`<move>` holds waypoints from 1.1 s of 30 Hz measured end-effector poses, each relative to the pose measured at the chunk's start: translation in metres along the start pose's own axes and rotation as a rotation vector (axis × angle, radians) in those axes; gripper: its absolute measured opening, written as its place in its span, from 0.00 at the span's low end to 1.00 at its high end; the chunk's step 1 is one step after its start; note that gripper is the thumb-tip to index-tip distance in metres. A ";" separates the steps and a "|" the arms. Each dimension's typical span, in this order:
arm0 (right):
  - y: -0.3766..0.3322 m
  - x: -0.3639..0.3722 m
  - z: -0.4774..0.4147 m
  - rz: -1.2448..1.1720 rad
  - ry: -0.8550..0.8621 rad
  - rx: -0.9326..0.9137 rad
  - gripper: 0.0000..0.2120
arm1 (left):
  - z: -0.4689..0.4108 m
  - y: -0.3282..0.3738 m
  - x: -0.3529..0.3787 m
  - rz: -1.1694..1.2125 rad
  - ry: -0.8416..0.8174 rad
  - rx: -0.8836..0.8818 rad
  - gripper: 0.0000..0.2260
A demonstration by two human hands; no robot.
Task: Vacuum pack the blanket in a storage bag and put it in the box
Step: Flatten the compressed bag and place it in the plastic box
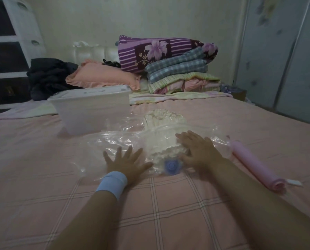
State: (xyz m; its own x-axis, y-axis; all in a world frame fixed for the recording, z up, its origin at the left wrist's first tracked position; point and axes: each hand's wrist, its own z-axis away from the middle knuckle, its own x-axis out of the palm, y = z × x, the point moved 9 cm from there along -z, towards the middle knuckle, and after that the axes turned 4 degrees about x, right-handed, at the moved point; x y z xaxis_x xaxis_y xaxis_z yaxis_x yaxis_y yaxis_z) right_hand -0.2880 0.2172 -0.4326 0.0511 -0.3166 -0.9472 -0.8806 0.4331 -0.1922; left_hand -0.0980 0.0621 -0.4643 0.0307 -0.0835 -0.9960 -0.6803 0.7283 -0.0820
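A clear plastic storage bag (114, 139) lies flat on the pink bed, with a folded cream blanket (164, 120) inside it. A round blue valve (172, 166) sits at the bag's near edge. My left hand (126, 162), fingers spread, presses flat on the empty left part of the bag. My right hand (198, 150) lies flat on the right side of the blanket through the plastic. A white translucent box (91, 110) with its lid on stands just behind the bag, to the left. A pink hand pump (257, 166) lies on the bed to the right of the bag.
The bed (159, 213) has a pink checked sheet. At its head lie a peach pillow (103, 75), dark clothing (49, 78) and a stack of folded quilts (175, 65). A white drawer unit (8, 51) stands left, a wardrobe (280, 56) right.
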 end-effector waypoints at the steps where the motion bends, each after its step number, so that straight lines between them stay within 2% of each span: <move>1: 0.002 0.000 0.002 -0.014 0.004 -0.006 0.44 | 0.004 -0.008 -0.007 -0.070 0.077 -0.034 0.37; 3: 0.003 0.001 0.007 -0.002 -0.019 -0.003 0.43 | 0.013 -0.035 -0.020 -0.080 0.212 -0.173 0.33; 4: 0.001 0.002 0.007 0.032 -0.033 0.008 0.41 | 0.016 -0.052 -0.019 -0.020 0.210 -0.237 0.31; 6: -0.007 -0.001 0.004 0.162 -0.033 0.034 0.35 | 0.018 -0.071 -0.003 0.106 0.054 -0.244 0.30; 9: -0.040 -0.014 -0.008 0.336 0.040 0.051 0.28 | 0.022 -0.062 0.015 0.069 -0.169 -0.035 0.27; 12: -0.077 -0.009 -0.010 0.337 0.077 -0.025 0.28 | 0.028 -0.074 0.014 0.122 -0.088 -0.117 0.34; 15: -0.090 0.016 -0.007 0.321 0.004 -0.066 0.26 | 0.040 -0.087 -0.004 -0.122 0.028 -0.252 0.42; 16: -0.089 0.019 -0.007 0.329 -0.003 -0.052 0.28 | 0.043 -0.093 -0.006 -0.117 0.012 -0.308 0.42; 18: -0.088 0.019 -0.008 0.329 -0.004 -0.028 0.32 | 0.044 -0.107 0.008 0.062 -0.094 -0.381 0.39; 20: -0.088 0.021 -0.010 0.319 0.005 -0.023 0.28 | 0.045 -0.114 0.029 0.246 -0.196 -0.387 0.39; 21: -0.088 0.022 -0.010 0.308 0.005 -0.024 0.27 | 0.046 -0.116 0.034 0.265 -0.235 -0.385 0.41; 23: -0.087 0.024 -0.008 0.287 -0.034 -0.030 0.26 | 0.046 -0.118 0.031 0.161 -0.294 -0.393 0.43; 25: -0.085 0.024 -0.006 0.255 -0.101 -0.063 0.31 | 0.037 -0.108 0.014 0.001 -0.290 -0.392 0.44; 27: -0.080 0.016 -0.003 0.162 -0.170 -0.084 0.35 | 0.020 -0.076 -0.014 -0.057 -0.162 -0.282 0.39; 30: -0.062 -0.004 0.001 -0.027 -0.150 -0.036 0.42 | 0.002 0.000 -0.056 0.123 0.096 0.039 0.32; 31: -0.051 -0.017 0.003 -0.065 -0.058 0.000 0.41 | 0.001 0.025 -0.067 0.209 0.155 0.132 0.32; 33: -0.028 -0.053 0.015 -0.034 0.232 0.099 0.37 | 0.001 0.071 -0.077 0.312 0.189 0.279 0.34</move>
State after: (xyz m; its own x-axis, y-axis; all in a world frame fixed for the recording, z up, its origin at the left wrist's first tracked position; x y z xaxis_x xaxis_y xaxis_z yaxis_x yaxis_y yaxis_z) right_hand -0.2592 0.2343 -0.3813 -0.0394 -0.5128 -0.8576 -0.8294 0.4955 -0.2581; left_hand -0.1484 0.1210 -0.3938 -0.2959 0.0653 -0.9530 -0.4120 0.8914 0.1890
